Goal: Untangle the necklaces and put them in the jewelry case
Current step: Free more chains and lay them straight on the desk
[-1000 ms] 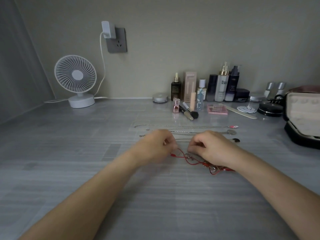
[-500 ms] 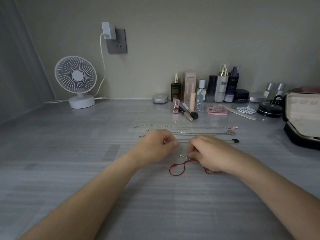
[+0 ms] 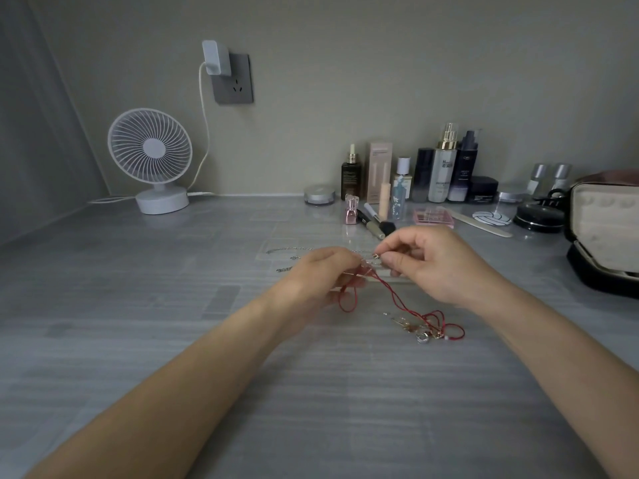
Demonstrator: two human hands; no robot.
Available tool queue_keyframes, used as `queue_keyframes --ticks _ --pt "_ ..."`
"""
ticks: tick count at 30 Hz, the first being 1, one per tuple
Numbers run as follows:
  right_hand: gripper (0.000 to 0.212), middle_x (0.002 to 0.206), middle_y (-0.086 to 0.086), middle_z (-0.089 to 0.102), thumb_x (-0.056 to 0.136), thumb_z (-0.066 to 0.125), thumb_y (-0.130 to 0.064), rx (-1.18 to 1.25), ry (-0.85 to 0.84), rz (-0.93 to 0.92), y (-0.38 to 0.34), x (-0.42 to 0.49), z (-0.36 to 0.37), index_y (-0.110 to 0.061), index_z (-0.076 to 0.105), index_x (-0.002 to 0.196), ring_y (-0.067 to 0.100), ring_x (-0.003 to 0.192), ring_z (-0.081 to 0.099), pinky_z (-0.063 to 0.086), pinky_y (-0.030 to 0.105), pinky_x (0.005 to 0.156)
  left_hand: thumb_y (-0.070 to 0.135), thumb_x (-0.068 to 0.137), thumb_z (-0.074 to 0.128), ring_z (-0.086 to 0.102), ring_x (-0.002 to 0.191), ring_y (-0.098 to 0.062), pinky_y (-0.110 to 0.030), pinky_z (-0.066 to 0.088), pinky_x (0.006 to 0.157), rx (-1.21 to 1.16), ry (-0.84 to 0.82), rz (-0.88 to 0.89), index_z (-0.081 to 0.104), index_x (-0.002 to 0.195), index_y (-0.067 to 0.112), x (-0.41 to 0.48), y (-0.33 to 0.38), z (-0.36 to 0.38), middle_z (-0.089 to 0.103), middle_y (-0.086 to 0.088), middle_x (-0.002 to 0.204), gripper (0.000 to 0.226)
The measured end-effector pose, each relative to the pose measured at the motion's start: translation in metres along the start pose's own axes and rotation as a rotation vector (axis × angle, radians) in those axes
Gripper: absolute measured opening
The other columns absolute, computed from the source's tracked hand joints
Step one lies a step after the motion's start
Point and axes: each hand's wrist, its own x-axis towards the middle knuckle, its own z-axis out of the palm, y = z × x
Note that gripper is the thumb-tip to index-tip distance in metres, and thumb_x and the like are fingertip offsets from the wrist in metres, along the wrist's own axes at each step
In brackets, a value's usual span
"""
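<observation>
Cord (image 3: 390,295): rising from tangle (image 3: 425,328) on bench (image 3: 173,305), likely exposing crossings.
Left hand (image 3: 321,278): fingers (image 3: 345,262) pinching cord above tangle, anchoring it.
Right hand (image 3: 439,264): fingers pinching metal clasp (image 3: 376,256), apparently teasing it free.

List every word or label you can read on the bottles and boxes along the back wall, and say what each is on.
"H": opens the label of the white bottle; the rest is blurred.
Too small to read: pale print on the dark blue bottle.
Blurred: labels on the brown dropper bottle, the pink carton and the black jar.
No other text shows.
</observation>
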Motion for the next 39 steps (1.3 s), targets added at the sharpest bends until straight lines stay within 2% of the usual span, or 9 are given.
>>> queue_keyframes --ticks 4,7,12,16,22,27,32,35,39 --pt "0.023 0.073 -0.006 0.064 0.085 0.061 -0.008 0.040 0.019 -0.031 -0.001 0.000 -0.001 -0.029 0.060 0.077 0.002 0.062 0.061 0.051 0.020 0.070 0.016 0.092 0.046 0.060 0.072 -0.015 -0.024 0.043 0.057 -0.086 -0.039 -0.023 0.058 0.079 0.013 -0.003 0.001 0.001 0.066 0.002 0.073 0.019" --pt "0.022 0.068 -0.006 0.063 0.084 0.062 -0.005 0.081 0.040 -0.045 -0.001 0.000 -0.001 -0.025 0.060 0.076 -0.003 0.054 0.059 0.049 0.011 0.062 0.015 0.092 0.050 0.057 0.067 -0.014 -0.026 0.041 0.061 0.003 -0.005 0.021 0.060 0.072 0.016 -0.003 0.000 0.003 0.065 0.006 0.063 0.022" --pt "0.029 0.078 -0.001 0.064 0.083 0.063 -0.003 0.101 0.045 -0.050 0.000 0.001 -0.004 -0.032 0.058 0.084 0.004 0.065 0.065 0.054 0.016 0.068 0.009 0.089 0.055 0.056 0.059 -0.004 -0.012 0.044 0.053 0.141 0.165 0.187 0.063 0.070 0.017 -0.003 0.003 0.002 0.066 0.009 0.061 0.022" --pt "0.032 0.082 -0.004 0.063 0.080 0.066 -0.003 0.061 0.042 -0.059 0.000 -0.001 -0.006 -0.034 0.058 0.083 0.019 0.081 0.065 0.054 0.027 0.079 0.009 0.086 0.058 0.054 0.064 -0.010 -0.015 0.040 0.052 0.137 0.225 0.227 0.063 0.068 0.018 -0.002 0.004 0.001 0.064 0.002 0.069 0.021" --pt "0.023 0.084 0.004 0.070 0.080 0.066 -0.003 0.097 0.064 -0.080 -0.003 -0.002 -0.007 -0.025 0.067 0.083 0.025 0.084 0.067 0.054 0.027 0.077 0.014 0.086 0.059 0.059 0.073 -0.002 -0.014 0.043 0.064 0.171 0.112 0.185 0.064 0.080 0.028 -0.005 0.002 0.006 0.066 0.008 0.082 0.016" --pt "0.028 0.081 -0.003 0.066 0.078 0.068 -0.001 0.115 0.066 -0.069 -0.005 -0.002 -0.006 -0.029 0.060 0.079 0.013 0.077 0.064 0.054 0.022 0.076 0.019 0.087 0.061 0.058 0.063 0.010 -0.004 0.042 0.059 0.154 0.088 0.231 0.066 0.079 0.024 -0.007 0.000 0.010 0.065 0.016 0.068 0.011" --pt "0.026 0.078 -0.002 0.064 0.077 0.069 -0.001 0.125 0.050 -0.051 -0.005 -0.003 -0.004 -0.026 0.058 0.079 0.009 0.072 0.061 0.053 0.019 0.072 0.016 0.085 0.062 0.053 0.054 0.008 -0.005 0.041 0.056 0.147 0.150 0.314 0.063 0.071 0.021 -0.005 0.002 0.007 0.061 0.016 0.053 0.015" --pt "0.020 0.075 -0.003 0.064 0.076 0.070 -0.006 0.117 0.025 -0.032 -0.004 -0.003 -0.001 -0.024 0.061 0.079 0.008 0.069 0.060 0.052 0.017 0.069 0.017 0.087 0.060 0.052 0.056 0.005 -0.007 0.042 0.057 0.149 0.154 0.305 0.063 0.071 0.021 -0.005 0.002 0.007 0.059 0.009 0.062 0.017" --pt "0.015 0.074 -0.002 0.067 0.078 0.070 -0.011 0.054 0.047 -0.034 -0.001 -0.003 0.000 -0.024 0.064 0.074 0.011 0.069 0.061 0.054 0.027 0.073 0.024 0.091 0.053 0.057 0.072 -0.006 -0.021 0.043 0.070 0.113 0.141 0.235 0.065 0.073 0.024 -0.004 0.001 0.004 0.064 0.009 0.071 0.022"
